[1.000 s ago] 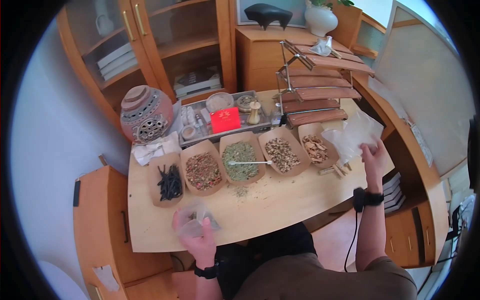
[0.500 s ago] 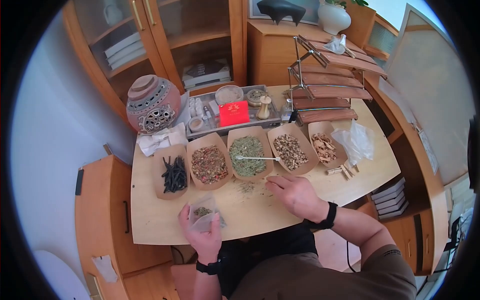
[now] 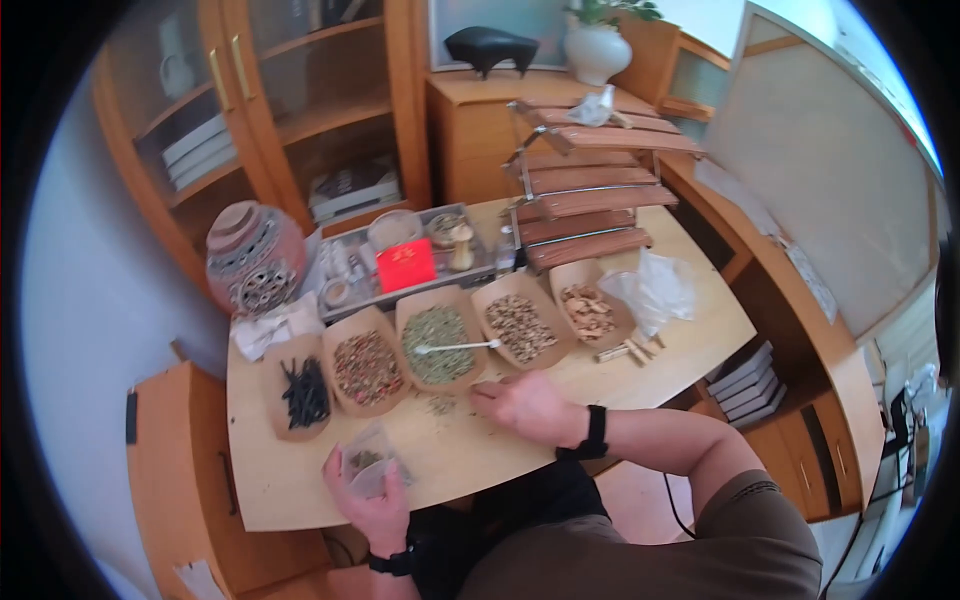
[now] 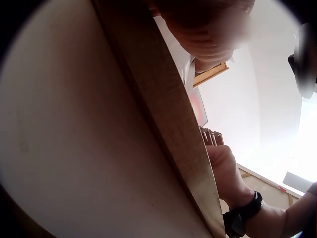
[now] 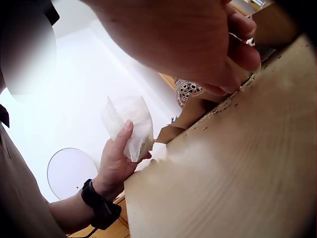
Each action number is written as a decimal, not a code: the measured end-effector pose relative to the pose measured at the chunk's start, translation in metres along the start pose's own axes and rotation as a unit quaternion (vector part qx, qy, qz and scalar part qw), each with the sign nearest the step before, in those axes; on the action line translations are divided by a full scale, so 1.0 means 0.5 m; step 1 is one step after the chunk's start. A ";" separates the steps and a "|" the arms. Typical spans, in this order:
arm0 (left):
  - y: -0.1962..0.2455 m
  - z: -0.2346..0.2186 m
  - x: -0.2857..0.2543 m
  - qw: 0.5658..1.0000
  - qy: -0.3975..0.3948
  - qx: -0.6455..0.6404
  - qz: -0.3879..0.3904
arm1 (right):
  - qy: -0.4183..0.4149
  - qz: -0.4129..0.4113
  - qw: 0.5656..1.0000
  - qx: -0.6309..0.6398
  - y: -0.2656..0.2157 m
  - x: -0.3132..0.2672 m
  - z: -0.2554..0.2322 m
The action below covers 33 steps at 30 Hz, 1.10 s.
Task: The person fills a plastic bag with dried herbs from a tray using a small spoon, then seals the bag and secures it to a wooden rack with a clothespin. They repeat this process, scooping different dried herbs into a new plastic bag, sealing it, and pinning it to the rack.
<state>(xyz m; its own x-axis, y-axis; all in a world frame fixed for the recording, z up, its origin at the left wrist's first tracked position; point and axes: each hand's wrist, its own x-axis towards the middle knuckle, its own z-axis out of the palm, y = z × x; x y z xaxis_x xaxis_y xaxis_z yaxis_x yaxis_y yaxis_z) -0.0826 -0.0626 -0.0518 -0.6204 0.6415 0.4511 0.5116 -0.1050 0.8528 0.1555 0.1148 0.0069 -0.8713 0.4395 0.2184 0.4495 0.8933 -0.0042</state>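
Note:
My left hand point(image 3: 375, 512) grips a small translucent bag point(image 3: 368, 462) with some dried herbs at its bottom, near the table's front edge. In the right wrist view the bag point(image 5: 131, 119) stands upright, thumb on its near side. My right hand point(image 3: 532, 408) is low at the tabletop, fingers curled, beside loose green crumbs point(image 3: 440, 405); nothing can be made out between its fingertips. Behind it are paper trays of green herb point(image 3: 435, 330), mottled pieces point(image 3: 520, 325) and reddish mix point(image 3: 367, 368). A white spoon point(image 3: 457, 348) lies across the green herb.
Black strips point(image 3: 304, 393) fill the leftmost tray, pale chips point(image 3: 587, 312) the rightmost. Wooden clips point(image 3: 630, 350) and a plastic bag point(image 3: 655, 290) lie at the right. Behind stand a grey tray with a red packet point(image 3: 406, 264), a pierced pot point(image 3: 255, 260) and a slatted rack point(image 3: 595, 200).
My right hand has come from the plastic bag at the right to the crumbs before the trays, its fingers now curled at the tabletop. My left hand still holds the small bag.

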 end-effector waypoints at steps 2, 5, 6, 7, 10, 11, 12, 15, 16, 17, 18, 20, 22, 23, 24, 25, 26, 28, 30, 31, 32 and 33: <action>0.014 -0.004 0.003 1.000 -0.010 0.013 0.022 | 0.025 0.011 1.000 0.012 0.000 -0.002 -0.004; 0.011 -0.002 0.001 0.998 -0.010 0.041 0.040 | 0.053 0.014 0.997 0.046 0.007 -0.009 0.000; 0.010 -0.002 0.000 0.998 -0.006 0.049 0.037 | 0.055 0.014 0.996 0.063 0.009 -0.012 0.003; 0.010 -0.002 0.000 0.998 -0.009 0.048 0.041 | 0.058 0.017 0.996 0.062 0.012 -0.014 0.007; 0.012 -0.002 0.001 0.999 -0.018 0.027 0.035 | 0.056 0.037 0.994 0.085 0.013 -0.015 0.005; 0.009 -0.003 0.000 0.998 -0.015 0.037 0.038 | 0.050 0.050 0.993 0.098 0.012 -0.014 0.001; 0.006 -0.003 -0.001 0.998 -0.013 0.047 0.041 | 0.045 0.063 0.991 0.111 0.011 -0.014 -0.002; 0.002 -0.002 -0.003 0.995 -0.001 0.080 0.066 | 0.060 0.096 0.983 0.148 0.008 -0.013 0.006; -0.002 -0.001 -0.003 0.994 -0.001 0.081 0.069 | 0.063 0.096 0.982 0.148 0.010 -0.014 0.012; -0.003 0.001 -0.004 0.997 -0.001 0.054 0.056 | 0.056 0.103 0.978 0.170 0.012 -0.014 0.017; -0.004 0.001 -0.004 0.999 -0.001 0.028 0.042 | 0.049 0.111 0.974 0.192 0.015 -0.014 0.022; 0.001 0.000 -0.003 0.999 -0.006 0.028 0.040 | 0.028 0.114 0.970 0.213 0.021 -0.012 0.022; -0.001 0.000 -0.004 0.999 -0.011 0.027 0.038 | 0.006 0.117 0.965 0.233 0.026 -0.015 0.013; -0.009 0.002 -0.004 1.000 -0.010 0.009 0.028 | 0.016 0.106 0.971 0.213 0.023 -0.022 -0.009; -0.012 0.000 -0.004 1.000 -0.007 -0.008 0.016 | 0.026 0.093 0.976 0.194 0.025 -0.028 -0.030; -0.014 -0.003 -0.004 1.000 -0.004 -0.005 0.014 | 0.092 0.096 0.968 0.213 0.038 -0.039 -0.050; -0.009 -0.003 -0.002 0.999 -0.005 0.014 0.029 | 0.155 0.098 0.955 0.232 0.059 -0.054 -0.073; -0.012 0.002 -0.004 0.999 -0.003 0.039 0.035 | 0.254 0.151 0.934 0.203 0.106 -0.077 -0.129; -0.034 0.002 -0.012 1.000 0.000 0.000 0.011 | 0.261 0.260 0.903 0.222 0.146 -0.098 -0.170; -0.019 0.001 -0.007 0.999 -0.014 0.019 0.026 | 0.253 0.272 0.904 0.212 0.171 -0.108 -0.167; -0.008 -0.001 -0.005 0.999 -0.008 0.033 0.020 | 0.247 0.284 0.904 0.201 0.196 -0.119 -0.159; 0.000 0.000 -0.004 0.999 -0.017 0.026 0.028 | 0.236 0.293 0.903 0.209 0.226 -0.135 -0.139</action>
<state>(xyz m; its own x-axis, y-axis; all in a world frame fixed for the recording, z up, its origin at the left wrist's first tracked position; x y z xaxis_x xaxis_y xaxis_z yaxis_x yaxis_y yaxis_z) -0.0813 -0.0638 -0.0528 -0.5700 0.6608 0.4884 0.5765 -0.1019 0.8107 0.2788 0.1797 0.0596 -0.2831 0.8466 0.4506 0.6060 0.5221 -0.6002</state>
